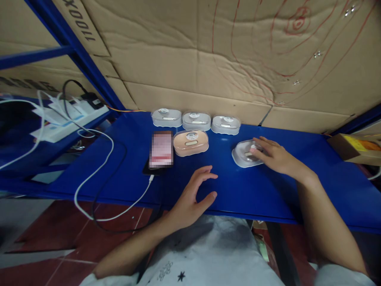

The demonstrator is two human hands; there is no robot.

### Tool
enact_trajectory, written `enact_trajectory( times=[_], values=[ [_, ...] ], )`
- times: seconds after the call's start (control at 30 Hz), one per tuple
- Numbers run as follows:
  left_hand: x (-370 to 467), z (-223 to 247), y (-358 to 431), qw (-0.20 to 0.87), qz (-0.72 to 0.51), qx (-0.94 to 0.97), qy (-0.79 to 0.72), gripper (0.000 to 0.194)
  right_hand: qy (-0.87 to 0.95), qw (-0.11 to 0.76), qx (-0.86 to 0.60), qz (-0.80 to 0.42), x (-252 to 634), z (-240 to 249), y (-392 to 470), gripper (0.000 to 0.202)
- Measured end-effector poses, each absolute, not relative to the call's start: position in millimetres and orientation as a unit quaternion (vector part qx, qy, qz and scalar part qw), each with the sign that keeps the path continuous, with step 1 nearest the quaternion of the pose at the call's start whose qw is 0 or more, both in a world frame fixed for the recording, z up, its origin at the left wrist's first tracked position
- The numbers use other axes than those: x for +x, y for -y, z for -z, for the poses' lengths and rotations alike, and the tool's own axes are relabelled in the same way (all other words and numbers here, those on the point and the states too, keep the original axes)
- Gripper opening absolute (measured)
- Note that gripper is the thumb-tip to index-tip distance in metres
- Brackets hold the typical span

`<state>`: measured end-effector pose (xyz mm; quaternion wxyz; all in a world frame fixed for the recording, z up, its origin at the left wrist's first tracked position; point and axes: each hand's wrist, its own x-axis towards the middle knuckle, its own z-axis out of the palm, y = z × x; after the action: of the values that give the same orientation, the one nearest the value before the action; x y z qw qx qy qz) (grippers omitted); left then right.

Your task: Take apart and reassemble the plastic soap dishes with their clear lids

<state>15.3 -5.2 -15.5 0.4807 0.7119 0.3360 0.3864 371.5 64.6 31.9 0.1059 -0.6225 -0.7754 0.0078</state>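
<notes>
My right hand [272, 155] is on the right end of a grey oval plastic box with a clear lid [242, 155]. Its thumb lies over the lid and its fingers reach round the far side; the box's right end is hidden under them. My left hand [198, 194] hovers over the front of the table, fingers curved and apart, holding nothing. Beyond it sits a peach-coloured oval box [190, 147] with a round label on its clear lid. Three pale oval boxes stand in a row at the back: a left one [166, 119], a middle one [196, 122] and a right one [226, 126].
A phone [161, 149] with a blurred screen rests on the blue table [131, 174], plugged into a white cable [151, 180]. Power strips [68, 123] with adapters are at left. Cardboard [178, 51] walls the back. An open cardboard box [354, 149] stands at right.
</notes>
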Motion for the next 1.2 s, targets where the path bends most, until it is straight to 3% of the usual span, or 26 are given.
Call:
enact_trajectory(
  times=[0.17, 0.33, 0.43, 0.57, 0.8, 1.0, 1.2],
  values=[
    [11.9, 15.9, 8.0, 0.436, -0.367, 0.741, -0.354, 0.06, 0.853, 0.1, -0.502, -0.099, 333.9, -41.6, -43.5, 0.089],
    [5.7, 14.2, 4.7, 0.325, -0.338, 0.78, -0.415, 0.089, 0.875, 0.154, -0.418, -0.19, 302.9, -49.6, -37.8, 0.085],
    [6.5, 13.2, 1.7, 0.307, -0.327, 0.794, -0.41, 0.092, 0.872, 0.188, -0.402, -0.206, 301.6, -50.4, -41.0, 0.075],
    [6.6, 11.2, 0.7, 0.3, -0.317, 0.799, -0.414, 0.09, 0.839, 0.218, -0.48, -0.13, 321.2, -35.0, -60.9, 0.073],
    [6.5, 15.6, 1.0, 0.255, -0.284, 0.834, -0.398, 0.096, 0.786, 0.176, -0.59, -0.057, 339.4, -7.9, -81.8, 0.077],
    [6.9, 13.8, 3.1, 0.284, -0.331, 0.8, -0.411, 0.088, 0.897, 0.2, -0.387, -0.072, 292.9, -46.3, -39.3, 0.034],
    [5.1, 14.2, 4.2, 0.328, -0.371, 0.759, -0.422, 0.083, 0.93, 0.175, -0.311, -0.087, 269.4, -41.2, -24.5, 0.043]
  ],
)
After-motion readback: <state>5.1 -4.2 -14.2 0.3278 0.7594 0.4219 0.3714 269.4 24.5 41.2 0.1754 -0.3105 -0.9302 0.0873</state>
